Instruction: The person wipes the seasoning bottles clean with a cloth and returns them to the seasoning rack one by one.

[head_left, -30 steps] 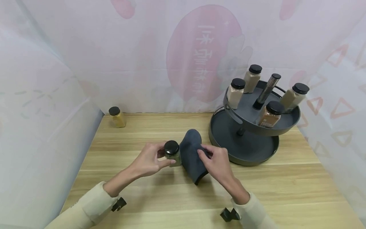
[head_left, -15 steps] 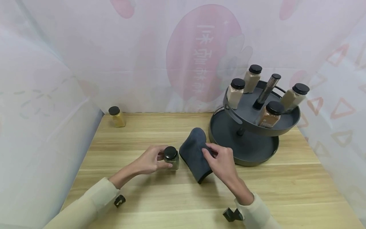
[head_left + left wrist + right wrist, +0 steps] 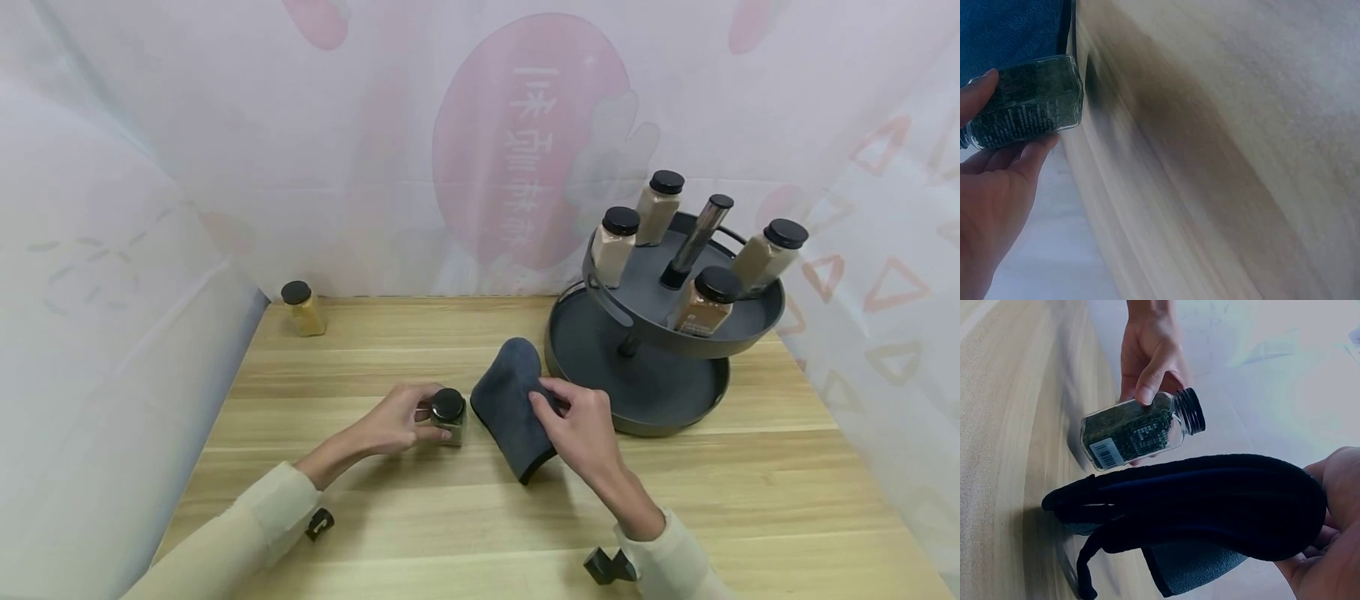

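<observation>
Left hand (image 3: 397, 423) clamped round a green jar (image 3: 451, 431) in the head view, just left of a dark cloth (image 3: 512, 408); black lid uppermost. Right hand (image 3: 583, 432) clamped too, pinching the cloth at the right side. Under the cloth, a wood-grain worktop (image 3: 420, 533). Well left of the cloth and farther back, a yellow jar (image 3: 307, 319). Right of the cloth and farther back, a two-tier rack (image 3: 645, 392), with four black-lidded jars (image 3: 613, 254) on the upper tray (image 3: 648, 287). Behind the cloth, a pale sheet (image 3: 360, 208) with pink print.

In the left wrist view, green jar held between thumb and fingers, in front of the cloth; small white lettering, too blurred to read. Contact between jar base and worktop impossible to tell.

In the right wrist view, folded layers of the cloth nearest, gripped at one end; just beyond the cloth, green jar with barcode label and dark green contents.
</observation>
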`<action>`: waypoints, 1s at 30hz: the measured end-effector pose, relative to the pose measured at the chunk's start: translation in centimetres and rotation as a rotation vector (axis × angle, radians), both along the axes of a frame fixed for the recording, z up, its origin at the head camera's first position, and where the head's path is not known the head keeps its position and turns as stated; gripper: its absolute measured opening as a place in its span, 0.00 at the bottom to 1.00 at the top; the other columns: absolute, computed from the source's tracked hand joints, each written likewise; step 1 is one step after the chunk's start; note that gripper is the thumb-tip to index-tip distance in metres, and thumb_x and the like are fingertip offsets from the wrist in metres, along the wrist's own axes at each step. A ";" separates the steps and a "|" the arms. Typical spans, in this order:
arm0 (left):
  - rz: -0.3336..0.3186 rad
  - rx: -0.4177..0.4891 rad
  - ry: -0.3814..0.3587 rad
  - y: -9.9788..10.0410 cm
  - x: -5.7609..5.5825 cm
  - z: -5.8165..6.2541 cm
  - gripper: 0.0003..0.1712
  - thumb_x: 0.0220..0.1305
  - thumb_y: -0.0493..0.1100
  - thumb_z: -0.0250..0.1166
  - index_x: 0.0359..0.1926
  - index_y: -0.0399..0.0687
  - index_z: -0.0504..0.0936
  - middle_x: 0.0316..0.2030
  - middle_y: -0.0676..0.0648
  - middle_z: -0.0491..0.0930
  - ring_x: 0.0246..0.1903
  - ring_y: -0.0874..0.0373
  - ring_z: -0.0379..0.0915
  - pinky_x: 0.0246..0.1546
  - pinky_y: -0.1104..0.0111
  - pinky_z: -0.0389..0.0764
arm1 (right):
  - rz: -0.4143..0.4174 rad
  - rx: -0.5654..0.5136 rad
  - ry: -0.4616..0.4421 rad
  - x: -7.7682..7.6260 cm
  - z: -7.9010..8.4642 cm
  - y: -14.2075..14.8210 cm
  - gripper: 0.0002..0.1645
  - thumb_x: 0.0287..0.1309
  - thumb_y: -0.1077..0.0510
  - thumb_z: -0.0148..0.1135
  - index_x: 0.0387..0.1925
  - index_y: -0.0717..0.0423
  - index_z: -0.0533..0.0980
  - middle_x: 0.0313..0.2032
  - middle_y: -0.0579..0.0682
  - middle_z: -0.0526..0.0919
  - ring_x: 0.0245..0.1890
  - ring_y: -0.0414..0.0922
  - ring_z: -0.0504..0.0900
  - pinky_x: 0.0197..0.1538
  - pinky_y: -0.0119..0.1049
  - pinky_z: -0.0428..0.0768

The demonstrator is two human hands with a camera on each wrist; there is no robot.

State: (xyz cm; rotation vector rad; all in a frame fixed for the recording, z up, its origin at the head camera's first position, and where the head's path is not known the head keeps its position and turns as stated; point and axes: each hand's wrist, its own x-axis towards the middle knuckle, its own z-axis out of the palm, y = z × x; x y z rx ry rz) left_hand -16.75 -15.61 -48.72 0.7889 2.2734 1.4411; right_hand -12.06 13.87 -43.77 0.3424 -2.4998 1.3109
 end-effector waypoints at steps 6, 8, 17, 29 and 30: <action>0.007 -0.025 0.033 0.0 -0.1 -0.6 0.23 0.59 0.33 0.79 0.55 0.39 0.84 0.50 0.46 0.87 0.56 0.49 0.85 0.61 0.61 0.82 | 0.006 -0.001 -0.009 0.1 -0.1 -0.1 0.11 0.65 0.64 0.72 0.48 0.62 0.89 0.41 0.56 0.92 0.37 0.45 0.91 0.39 0.36 0.87; 0.010 -0.039 0.043 -0.1 -0.1 -0.7 0.23 0.59 0.34 0.79 0.55 0.40 0.84 0.49 0.47 0.87 0.55 0.50 0.85 0.62 0.60 0.82 | 0.005 0.000 -0.012 0.1 -0.1 -0.1 0.11 0.64 0.64 0.72 0.48 0.62 0.89 0.41 0.56 0.92 0.38 0.46 0.91 0.40 0.37 0.87; 0.022 -0.074 0.055 -0.3 -0.1 -0.9 0.21 0.59 0.37 0.79 0.54 0.43 0.85 0.48 0.50 0.87 0.55 0.52 0.84 0.63 0.57 0.81 | -0.003 0.000 -0.027 0.1 -0.1 -0.2 0.12 0.64 0.65 0.72 0.48 0.63 0.89 0.42 0.57 0.92 0.40 0.48 0.92 0.41 0.42 0.89; 0.350 -0.135 0.077 1.0 2.1 -0.8 0.52 0.51 0.48 0.86 0.70 0.31 0.70 0.63 0.32 0.76 0.62 0.37 0.77 0.65 0.49 0.79 | 0.001 0.009 -0.017 0.2 -0.4 -0.3 0.12 0.63 0.65 0.73 0.48 0.65 0.88 0.42 0.58 0.92 0.39 0.49 0.92 0.41 0.43 0.89; 0.407 -0.154 0.072 1.2 2.4 -0.7 0.52 0.49 0.51 0.87 0.68 0.32 0.71 0.61 0.33 0.78 0.60 0.38 0.79 0.62 0.49 0.81 | 0.001 0.008 -0.015 0.2 -0.3 -0.3 0.12 0.63 0.65 0.73 0.48 0.65 0.88 0.42 0.58 0.92 0.39 0.49 0.92 0.41 0.44 0.89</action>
